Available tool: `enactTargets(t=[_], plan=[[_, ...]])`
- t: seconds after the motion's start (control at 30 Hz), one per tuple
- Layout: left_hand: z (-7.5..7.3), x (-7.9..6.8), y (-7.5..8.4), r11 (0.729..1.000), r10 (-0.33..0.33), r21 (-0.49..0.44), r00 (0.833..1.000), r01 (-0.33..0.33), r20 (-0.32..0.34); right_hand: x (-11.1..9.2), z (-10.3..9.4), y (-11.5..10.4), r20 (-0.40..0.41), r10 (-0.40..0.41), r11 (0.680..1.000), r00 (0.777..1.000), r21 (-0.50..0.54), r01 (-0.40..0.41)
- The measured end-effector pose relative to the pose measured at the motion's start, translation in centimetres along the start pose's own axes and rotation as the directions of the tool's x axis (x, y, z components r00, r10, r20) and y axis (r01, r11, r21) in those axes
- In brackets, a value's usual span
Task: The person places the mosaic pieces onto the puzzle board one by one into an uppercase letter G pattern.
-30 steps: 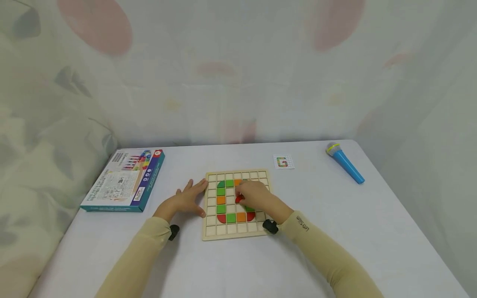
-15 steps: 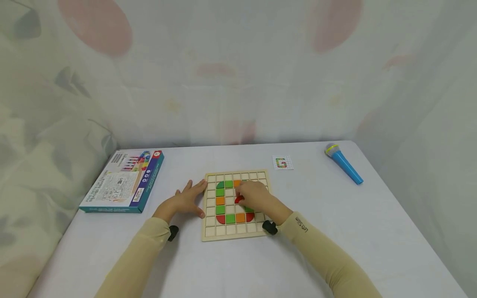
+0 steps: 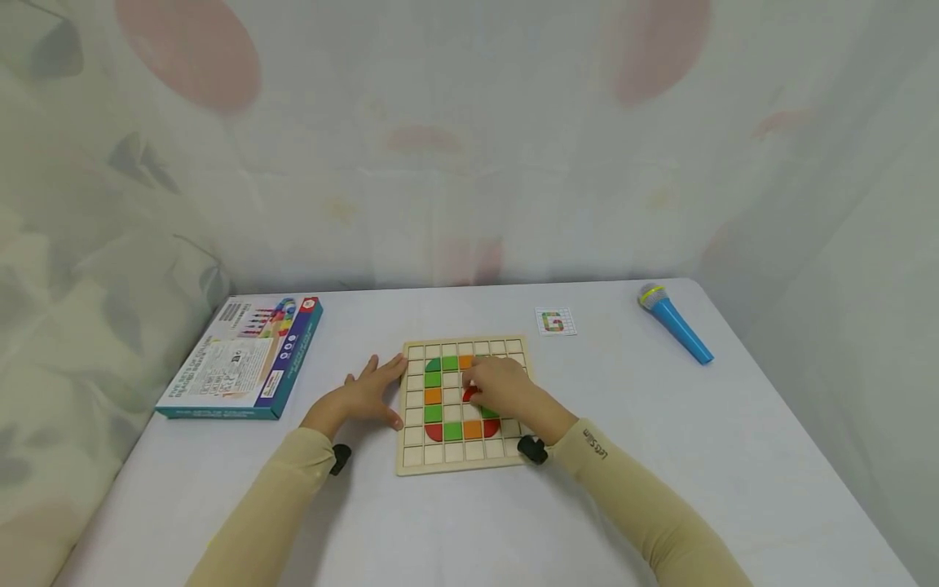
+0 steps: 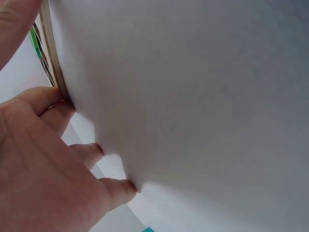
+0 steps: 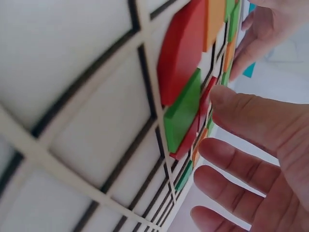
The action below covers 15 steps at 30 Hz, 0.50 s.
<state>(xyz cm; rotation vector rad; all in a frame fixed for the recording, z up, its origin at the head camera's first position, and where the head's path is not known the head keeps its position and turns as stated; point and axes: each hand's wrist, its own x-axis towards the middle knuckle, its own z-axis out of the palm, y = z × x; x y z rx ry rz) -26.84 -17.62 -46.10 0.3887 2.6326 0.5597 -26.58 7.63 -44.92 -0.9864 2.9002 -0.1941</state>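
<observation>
A wooden grid board (image 3: 412,455) lies on the white table, with green, orange and red tiles set in it in a G shape. Spread beside its left edge, my left hand (image 3: 363,398) touches that edge with finger and thumb. In the left wrist view, several fingertips (image 4: 126,191) rest on the cloth. Over the board's right half, my right hand (image 3: 502,387) has its thumb (image 5: 241,108) at a red tile (image 3: 468,395) in the bar of the G. The other fingers look fairly straight in the right wrist view. This hand hides the G's right side.
Behind the board lies a small card (image 3: 555,321) printed with a coloured G. A blue toy microphone (image 3: 678,326) is at the back right. At the left lies a flat teal-edged box (image 3: 242,355). A patterned cloth hangs behind the table.
Both hands keep their places at the board, and the tiles look the same. Only a slight shift of the whole head view shows.
</observation>
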Motion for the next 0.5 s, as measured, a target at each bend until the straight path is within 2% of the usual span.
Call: enactTargets(t=[0.1, 0.23, 0.4, 0.5], plan=[[0.0, 0.3, -0.2, 1.000, -0.003, 0.012, 1.000, 0.003, 0.001, 0.1, -0.3, 0.4, -0.046, 0.029, 0.999, 0.999, -0.021, -0.030], [-0.1, 0.9, -0.5, 0.999, -0.022, 0.033, 1.000, 0.021, 0.012, 0.2, -1.2, 1.2, -0.166, 0.072, 0.996, 0.984, -0.045, -0.081], [-0.8, 1.0, -0.2, 0.996, -0.031, 0.090, 0.999, 0.028, 0.031, -0.1, -2.4, 2.7, -0.308, 0.138, 0.987, 0.941, -0.042, -0.158], [-1.9, 0.6, 0.7, 0.992, 0.009, 0.125, 1.000, -0.005, -0.028, -0.6, -3.1, 3.5, -0.369, 0.190, 0.978, 0.910, -0.013, -0.209]])
